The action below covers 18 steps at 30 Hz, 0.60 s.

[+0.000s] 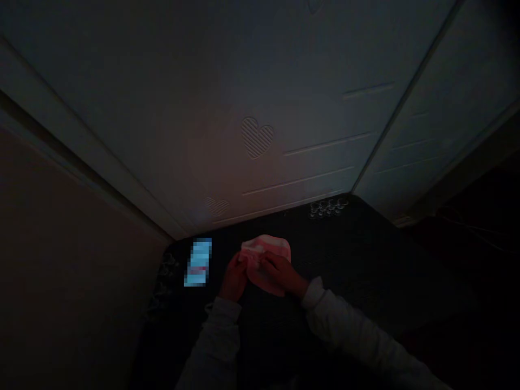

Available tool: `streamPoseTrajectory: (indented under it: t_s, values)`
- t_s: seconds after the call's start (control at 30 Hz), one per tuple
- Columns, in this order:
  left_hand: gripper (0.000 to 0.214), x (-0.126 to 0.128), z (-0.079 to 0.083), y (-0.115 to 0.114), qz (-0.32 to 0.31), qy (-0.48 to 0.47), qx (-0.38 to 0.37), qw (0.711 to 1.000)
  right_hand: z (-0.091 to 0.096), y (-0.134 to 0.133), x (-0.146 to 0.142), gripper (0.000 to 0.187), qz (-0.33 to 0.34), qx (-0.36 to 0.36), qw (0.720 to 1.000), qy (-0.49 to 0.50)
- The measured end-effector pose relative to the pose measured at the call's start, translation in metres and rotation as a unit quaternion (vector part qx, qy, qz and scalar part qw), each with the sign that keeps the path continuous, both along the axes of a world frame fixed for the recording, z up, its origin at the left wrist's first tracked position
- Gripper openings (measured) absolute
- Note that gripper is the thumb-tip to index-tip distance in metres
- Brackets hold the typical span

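A rounded, soft-looking pinkish-red piece lies on the dark tabletop, glowing or lit in red light; it looks like cloth, but its exact kind is unclear. My left hand pinches its left edge, the fingers closed. Reaching across from the right, my right hand rests over its middle with fingertips closed on it, close to the left fingers. The fingers hide part of its surface. Dim light blurs the details.
A bright, pixelated phone-like screen lies left of my hands. Several small clear round objects stand at the table's back right, with more clear pieces along its left edge. Behind rises a pale panel with embossed hearts.
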<state>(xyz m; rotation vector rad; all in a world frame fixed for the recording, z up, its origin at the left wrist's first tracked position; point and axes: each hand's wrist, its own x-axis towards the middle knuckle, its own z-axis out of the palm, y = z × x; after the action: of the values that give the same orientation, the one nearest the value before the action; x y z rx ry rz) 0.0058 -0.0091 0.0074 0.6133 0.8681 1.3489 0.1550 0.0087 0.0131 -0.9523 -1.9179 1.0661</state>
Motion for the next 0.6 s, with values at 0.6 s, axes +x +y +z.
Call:
streamPoseTrajectory:
  t_s: [0.6]
  values:
    - [0.026, 0.0020, -0.0004, 0.0004, 0.004, 0.035, -0.012, 0.999, -0.0049, 0.0069, -0.0018, 0.012, -0.034, 0.076, 0.996, 0.000]
